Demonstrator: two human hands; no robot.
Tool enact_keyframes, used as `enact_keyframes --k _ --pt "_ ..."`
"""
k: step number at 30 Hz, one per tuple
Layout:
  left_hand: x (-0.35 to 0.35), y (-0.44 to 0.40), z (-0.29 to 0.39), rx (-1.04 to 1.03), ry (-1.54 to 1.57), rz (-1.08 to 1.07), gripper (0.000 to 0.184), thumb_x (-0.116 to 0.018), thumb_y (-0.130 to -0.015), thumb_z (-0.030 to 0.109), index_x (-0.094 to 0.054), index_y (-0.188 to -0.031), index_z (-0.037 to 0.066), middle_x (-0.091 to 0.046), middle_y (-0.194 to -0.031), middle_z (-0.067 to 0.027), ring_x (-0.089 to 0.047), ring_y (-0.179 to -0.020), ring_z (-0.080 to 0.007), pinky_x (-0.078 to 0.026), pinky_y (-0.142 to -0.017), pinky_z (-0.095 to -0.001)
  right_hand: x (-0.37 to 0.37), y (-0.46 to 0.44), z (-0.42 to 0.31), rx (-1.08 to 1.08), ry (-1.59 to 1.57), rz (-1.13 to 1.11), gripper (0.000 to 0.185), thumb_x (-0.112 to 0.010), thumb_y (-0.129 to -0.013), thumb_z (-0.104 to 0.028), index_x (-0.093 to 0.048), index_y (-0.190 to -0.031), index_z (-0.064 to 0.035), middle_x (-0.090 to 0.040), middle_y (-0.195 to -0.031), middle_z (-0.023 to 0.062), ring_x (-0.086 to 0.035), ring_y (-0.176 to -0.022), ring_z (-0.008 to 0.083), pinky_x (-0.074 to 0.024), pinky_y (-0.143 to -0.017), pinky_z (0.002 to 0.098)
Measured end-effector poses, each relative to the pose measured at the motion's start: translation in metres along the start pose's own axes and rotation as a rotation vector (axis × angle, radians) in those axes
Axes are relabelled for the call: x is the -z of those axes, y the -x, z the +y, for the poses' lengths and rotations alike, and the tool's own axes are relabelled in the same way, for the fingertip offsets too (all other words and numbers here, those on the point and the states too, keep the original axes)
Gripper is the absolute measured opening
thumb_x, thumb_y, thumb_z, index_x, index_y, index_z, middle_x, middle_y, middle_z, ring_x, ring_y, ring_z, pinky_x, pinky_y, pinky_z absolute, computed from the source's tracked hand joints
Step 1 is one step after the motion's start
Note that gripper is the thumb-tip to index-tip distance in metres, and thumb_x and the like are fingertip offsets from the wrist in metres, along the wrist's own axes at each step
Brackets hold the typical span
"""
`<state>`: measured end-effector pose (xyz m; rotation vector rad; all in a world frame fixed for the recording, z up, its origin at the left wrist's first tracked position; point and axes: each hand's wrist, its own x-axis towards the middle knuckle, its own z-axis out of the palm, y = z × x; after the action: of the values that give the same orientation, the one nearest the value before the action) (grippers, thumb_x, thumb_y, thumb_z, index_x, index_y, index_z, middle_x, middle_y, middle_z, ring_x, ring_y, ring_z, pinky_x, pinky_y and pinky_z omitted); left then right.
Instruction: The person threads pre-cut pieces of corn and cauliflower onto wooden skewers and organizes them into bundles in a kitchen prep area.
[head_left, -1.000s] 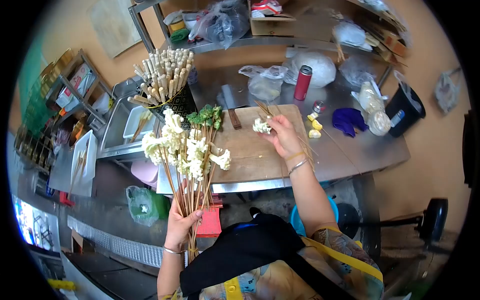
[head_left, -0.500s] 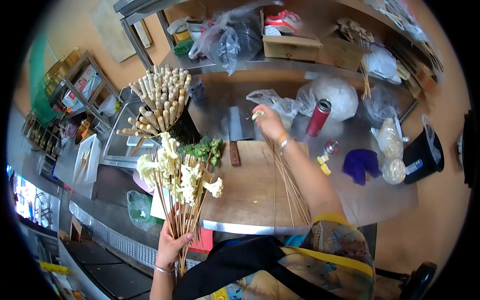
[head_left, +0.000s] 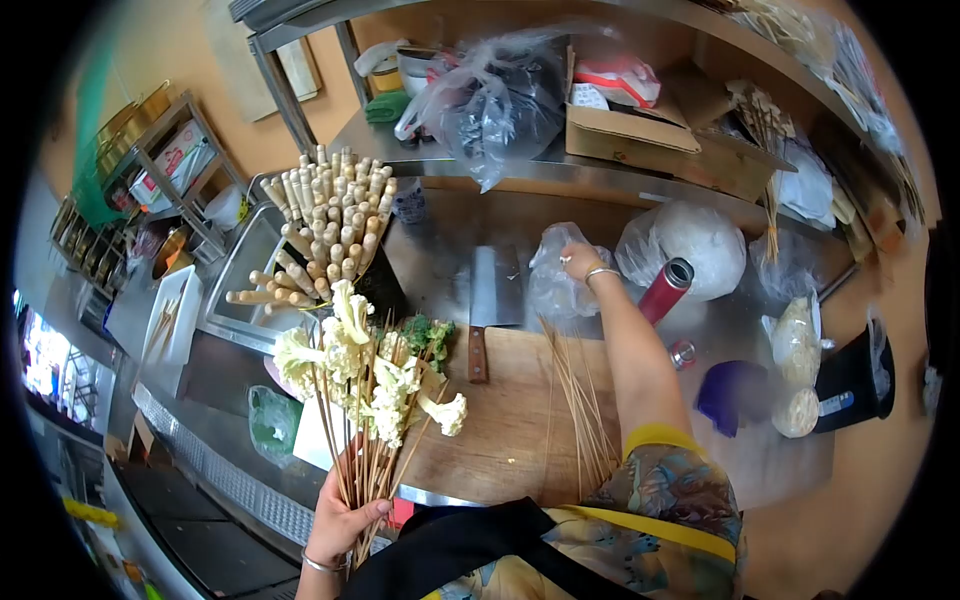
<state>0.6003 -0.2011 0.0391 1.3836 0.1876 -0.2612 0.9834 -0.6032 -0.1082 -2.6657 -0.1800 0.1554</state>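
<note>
My left hand [head_left: 345,518] is closed round a bundle of wooden skewers [head_left: 372,470], with pale cauliflower florets [head_left: 385,390] stuck on their upper ends. My right hand [head_left: 578,263] is stretched out over a clear plastic bag [head_left: 556,285]. Its fingers are bent together with something small and whitish at the tips, too small to make out. Bare skewers [head_left: 578,410] lie across the right part of the wooden cutting board [head_left: 510,425]. A cleaver [head_left: 495,290] with a brown handle rests at the board's back edge. Green broccoli [head_left: 430,338] shows just behind the cauliflower.
A dark container of thick wooden-ended sticks [head_left: 335,225] stands at the back left by the sink. Right of my forearm are a red bottle [head_left: 665,290], a purple cloth-like item [head_left: 728,395] and a black bin [head_left: 855,380]. A shelf with a cardboard box [head_left: 630,137] hangs above.
My right hand has moved from above the board, where it held a small cauliflower piece, right and back to the plastic bag. My left hand keeps its hold. The view has shifted slightly.
</note>
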Motion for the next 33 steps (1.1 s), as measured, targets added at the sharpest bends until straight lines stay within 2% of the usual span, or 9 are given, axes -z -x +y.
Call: enact_keyframes --k 1,4,9,17,20,27,29,30,33 --pt "-0.001 -0.005 0.001 0.004 -0.005 -0.011 0.086 -0.075 -0.071 0.003 -0.023 -0.140 -0.001 -0.048 -0.128 -0.0108 -0.049 -0.115 -0.0180 -0.043 -0.093 -0.0290 0.001 0.006 0.002 -0.023 -0.148 0.223 0.033 -0.059 -0.071 -0.009 -0.062 -0.103 -0.0062 -0.061 -0.106 0.0164 -0.057 -0.099 0.0321 -0.0441 -0.091 0.0351" --pt "-0.004 -0.009 0.002 -0.109 -0.065 -0.091 0.084 -0.074 -0.073 0.004 -0.023 -0.140 -0.002 -0.045 -0.133 -0.0119 -0.045 -0.121 -0.0197 -0.036 -0.100 -0.0315 0.022 0.017 -0.010 0.095 0.140 0.201 0.043 -0.061 -0.068 -0.010 -0.059 -0.112 -0.0072 -0.051 -0.125 0.0156 -0.049 -0.111 0.0311 -0.0399 -0.097 0.0361" --pt "0.009 -0.006 -0.002 -0.125 -0.108 -0.096 0.090 -0.077 -0.071 0.010 -0.021 -0.141 0.002 -0.051 -0.125 -0.0113 -0.052 -0.111 -0.0169 -0.046 -0.087 -0.0270 0.059 0.109 -0.096 0.381 -0.080 0.543 0.026 -0.061 -0.072 -0.008 -0.060 -0.098 -0.0052 -0.059 -0.101 0.0114 -0.055 -0.097 0.0268 -0.0454 -0.082 0.0367" --pt "0.025 0.000 0.003 -0.213 -0.083 -0.182 0.080 -0.072 -0.076 0.006 -0.024 -0.140 0.000 -0.048 -0.128 -0.0090 -0.049 -0.115 -0.0154 -0.040 -0.095 -0.0284 -0.007 0.316 -0.276 0.235 -1.366 -0.348 0.020 -0.061 -0.087 -0.019 -0.059 -0.098 -0.0019 -0.058 -0.078 0.0004 -0.054 -0.067 0.0059 -0.0458 -0.059 0.0198" --pt "0.027 0.004 0.003 -0.230 -0.052 -0.215 0.078 -0.071 -0.077 0.004 -0.024 -0.140 0.001 -0.048 -0.128 -0.0086 -0.048 -0.115 -0.0148 -0.039 -0.097 -0.0285 -0.032 0.322 -0.305 0.172 -1.680 -0.261 0.020 -0.058 -0.090 -0.019 -0.058 -0.098 -0.0007 -0.058 -0.076 0.0012 -0.053 -0.065 0.0053 -0.0445 -0.057 0.0183" --pt "0.047 0.012 -0.003 -0.271 0.013 -0.243 0.080 -0.071 -0.077 0.008 -0.023 -0.140 0.001 -0.046 -0.131 -0.0101 -0.045 -0.120 -0.0184 -0.035 -0.101 -0.0317 -0.041 0.344 -0.343 0.209 -1.656 -0.234 0.015 -0.054 -0.092 -0.016 -0.054 -0.094 -0.0017 -0.059 -0.077 0.0037 -0.055 -0.060 0.0074 -0.0463 -0.054 0.0200" --pt "0.049 0.017 -0.002 -0.289 0.038 -0.262 0.078 -0.068 -0.080 0.009 -0.021 -0.141 0.003 -0.049 -0.127 -0.0091 -0.053 -0.108 -0.0160 -0.044 -0.090 -0.0287 -0.047 0.345 -0.347 0.224 -1.628 -0.178 0.013 -0.055 -0.092 -0.015 -0.053 -0.093 -0.0019 -0.059 -0.077 0.0038 -0.055 -0.060 0.0074 -0.0461 -0.053 0.0197" --pt "0.053 0.022 -0.002 -0.183 0.057 -0.304 0.073 -0.064 -0.084 0.011 -0.020 -0.142 0.006 -0.051 -0.122 -0.0074 -0.057 -0.087 -0.0104 -0.048 -0.069 -0.0230 -0.050 0.347 -0.350 0.251 -1.598 -0.129 0.012 -0.055 -0.091 -0.013 -0.052 -0.093 -0.0021 -0.059 -0.078 0.0039 -0.055 -0.061 0.0073 -0.0460 -0.053 0.0195" --pt "0.052 0.021 -0.006 -0.157 0.100 -0.288 0.080 -0.067 -0.082 0.028 -0.020 -0.143 0.010 -0.055 -0.102 -0.0021 -0.052 -0.065 -0.0049 -0.045 -0.051 -0.0175 -0.053 0.349 -0.360 0.229 -1.580 -0.053 0.010 -0.057 -0.090 -0.010 -0.051 -0.089 -0.0020 -0.058 -0.080 0.0043 -0.056 -0.062 0.0069 -0.0460 -0.052 0.0196"
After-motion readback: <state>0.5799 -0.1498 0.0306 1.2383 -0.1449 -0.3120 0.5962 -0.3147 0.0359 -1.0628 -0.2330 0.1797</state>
